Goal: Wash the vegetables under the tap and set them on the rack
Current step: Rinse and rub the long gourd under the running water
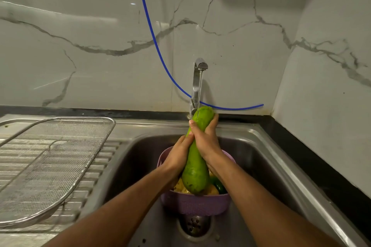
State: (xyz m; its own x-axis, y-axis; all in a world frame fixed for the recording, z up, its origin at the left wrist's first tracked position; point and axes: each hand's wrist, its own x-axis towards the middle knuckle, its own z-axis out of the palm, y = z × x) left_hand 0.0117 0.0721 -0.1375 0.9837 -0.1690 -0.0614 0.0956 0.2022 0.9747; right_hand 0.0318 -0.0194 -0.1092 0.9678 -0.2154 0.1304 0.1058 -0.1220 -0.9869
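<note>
Nearest the camera, at the bottom of the steel sink [271, 158], sits the drain [194, 225], and just behind it a purple colander [192, 203] holding yellowish pieces and a dark green pepper [217, 185]. Above the colander a long green bottle gourd [197, 158] is held steeply, its fat end low over the colander and its far end raised. Left hand [177, 158] curls round the gourd's narrow middle from the left; right hand [206, 138] wraps it just above, fingers closed over the upper part. Further back, a thin stream from the tap [197, 82] lands on the gourd's top end. Off to the left, a wire mesh rack [52, 166] lies on the ribbed drainboard [12, 158]. Behind, a blue hose [156, 46] hangs across the marble wall [80, 46].
</note>
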